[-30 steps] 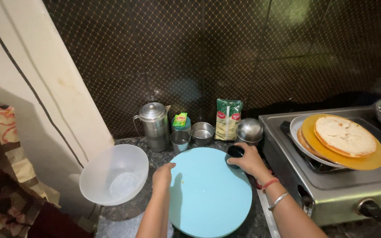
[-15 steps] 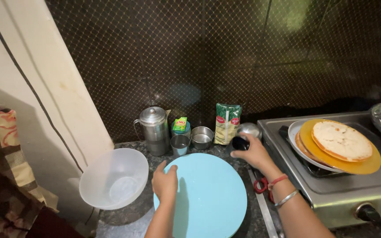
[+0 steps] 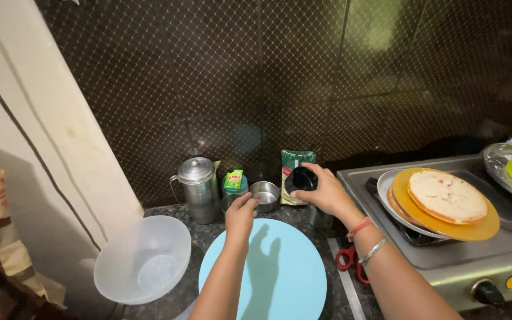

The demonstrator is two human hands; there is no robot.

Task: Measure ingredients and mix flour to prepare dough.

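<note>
With your right hand (image 3: 321, 191) clamped on the black lid (image 3: 299, 179) at mid-frame, keep it tilted clear while your left hand (image 3: 241, 214), fingers loosely apart, reaches for the small steel bowl (image 3: 265, 195) just beyond the blue board (image 3: 280, 278).

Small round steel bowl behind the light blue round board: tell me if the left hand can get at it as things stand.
Probably yes. The left hand already hovers at the small round steel bowl, fingertips near its rim, nothing between them. The right hand is off to the side.
</note>
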